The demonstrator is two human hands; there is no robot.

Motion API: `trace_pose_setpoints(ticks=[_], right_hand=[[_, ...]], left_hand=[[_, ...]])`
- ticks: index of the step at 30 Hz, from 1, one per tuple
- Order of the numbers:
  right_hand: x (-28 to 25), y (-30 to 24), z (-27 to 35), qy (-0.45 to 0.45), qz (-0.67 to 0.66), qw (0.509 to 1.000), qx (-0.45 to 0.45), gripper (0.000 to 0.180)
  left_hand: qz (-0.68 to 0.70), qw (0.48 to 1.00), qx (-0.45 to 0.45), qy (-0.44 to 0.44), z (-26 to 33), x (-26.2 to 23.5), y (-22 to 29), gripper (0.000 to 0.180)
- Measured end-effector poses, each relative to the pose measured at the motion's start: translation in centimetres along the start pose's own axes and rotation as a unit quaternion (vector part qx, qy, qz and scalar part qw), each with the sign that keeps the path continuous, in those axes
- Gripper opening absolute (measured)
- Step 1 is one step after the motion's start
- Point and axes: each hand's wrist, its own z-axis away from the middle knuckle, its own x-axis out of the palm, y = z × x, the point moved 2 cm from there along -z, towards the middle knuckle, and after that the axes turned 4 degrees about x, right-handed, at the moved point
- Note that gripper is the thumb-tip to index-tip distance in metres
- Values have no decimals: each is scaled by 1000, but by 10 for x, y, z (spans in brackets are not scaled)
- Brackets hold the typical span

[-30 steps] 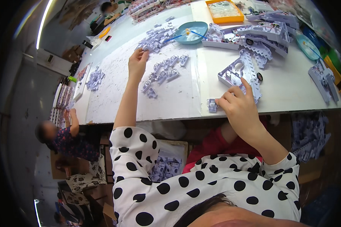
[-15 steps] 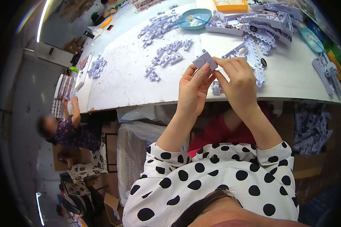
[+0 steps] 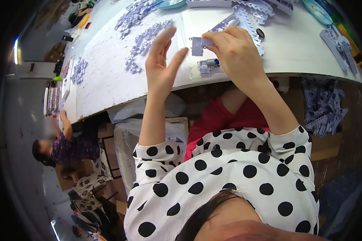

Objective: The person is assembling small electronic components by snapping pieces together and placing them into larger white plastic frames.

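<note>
My right hand (image 3: 236, 50) pinches a flat, pale lilac-grey plastic housing (image 3: 197, 46) by its right end, just above the table. To the left of it, my left hand (image 3: 161, 60) is empty, with thumb and fingers apart. Below the held housing, a small gearbox (image 3: 205, 68) with a motor and a blue end lies near the table's front edge. Beyond my left hand spread several small lilac plastic housings (image 3: 142, 42).
Long toothed lilac parts (image 3: 249, 24) and a black wheel (image 3: 260, 33) lie beyond my right hand. Teal trays (image 3: 317, 12) stand farther back. A box of lilac parts (image 3: 323, 106) sits below the table at right. Another person (image 3: 74, 140) works at the left.
My left hand has let go of the plastic housing and moved left, opening. My right hand now holds the housing alone. The view has shifted, and the gearbox shows more fully.
</note>
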Motion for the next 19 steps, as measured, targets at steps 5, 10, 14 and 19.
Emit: trace_pose_setpoints(ticks=[5, 10, 14, 19], right_hand=[[-3, 6, 6, -12, 57, 997, -56, 30], [-11, 0, 12, -72, 55, 995, -50, 26], [-15, -3, 13, -76, 39, 995, -42, 27], [-23, 3, 28, -98, 77, 992, -7, 36]], left_hand=[[-177, 968, 37, -173, -4, 9, 18, 42], [-210, 955, 64, -198, 11, 11, 24, 44], [-139, 971, 11, -193, 18, 8, 10, 42], [96, 980, -140, -103, 32, -5, -9, 39]])
